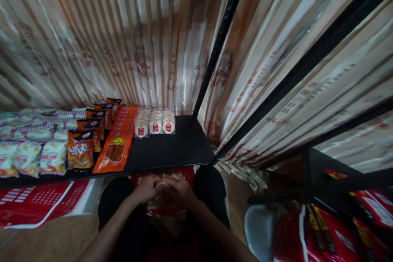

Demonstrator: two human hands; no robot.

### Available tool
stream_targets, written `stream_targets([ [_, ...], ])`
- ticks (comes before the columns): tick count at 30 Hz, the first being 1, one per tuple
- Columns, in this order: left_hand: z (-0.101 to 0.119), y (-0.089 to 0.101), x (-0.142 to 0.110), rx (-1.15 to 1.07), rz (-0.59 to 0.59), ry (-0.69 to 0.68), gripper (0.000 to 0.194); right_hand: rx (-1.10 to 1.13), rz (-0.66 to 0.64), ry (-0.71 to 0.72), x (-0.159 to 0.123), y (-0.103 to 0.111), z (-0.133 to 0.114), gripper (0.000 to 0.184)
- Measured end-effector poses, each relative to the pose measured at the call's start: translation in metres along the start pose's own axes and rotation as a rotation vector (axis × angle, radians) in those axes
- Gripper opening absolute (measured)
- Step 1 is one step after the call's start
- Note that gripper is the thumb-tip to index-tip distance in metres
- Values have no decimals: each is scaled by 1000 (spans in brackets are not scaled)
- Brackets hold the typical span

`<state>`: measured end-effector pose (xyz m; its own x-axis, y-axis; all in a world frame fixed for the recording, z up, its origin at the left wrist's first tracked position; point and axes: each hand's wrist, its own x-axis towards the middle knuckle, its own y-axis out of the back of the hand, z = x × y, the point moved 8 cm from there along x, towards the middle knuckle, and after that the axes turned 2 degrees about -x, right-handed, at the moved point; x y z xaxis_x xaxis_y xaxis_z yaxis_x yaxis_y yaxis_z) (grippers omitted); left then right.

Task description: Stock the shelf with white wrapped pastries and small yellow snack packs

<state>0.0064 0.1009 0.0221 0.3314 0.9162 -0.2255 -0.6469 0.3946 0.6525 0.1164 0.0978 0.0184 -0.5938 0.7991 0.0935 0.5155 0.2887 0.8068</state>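
Head view: below the front edge of the black shelf (172,149) lies a glossy red-and-clear plastic package (164,205), its visible part spread roughly along that edge — which end leads, I can't tell. Left hand (147,188) and right hand (181,190) converge over it, fingers curled — whether either grip is closed on anything, I can't tell.

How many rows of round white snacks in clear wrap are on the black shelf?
3, side by side: the left row beside the flat orange packets, the middle row, and the right row nearest the black post. Individual snacks behind may be hidden.
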Motion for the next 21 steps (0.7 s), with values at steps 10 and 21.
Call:
stream_targets([
  [10,-22,7,2,-734,-4,97,46,800,170,-364,7,-9,35,35],
  [21,-43,-2,3,-907,214,150,50,1071,318,-602,13,-16,34,46],
])
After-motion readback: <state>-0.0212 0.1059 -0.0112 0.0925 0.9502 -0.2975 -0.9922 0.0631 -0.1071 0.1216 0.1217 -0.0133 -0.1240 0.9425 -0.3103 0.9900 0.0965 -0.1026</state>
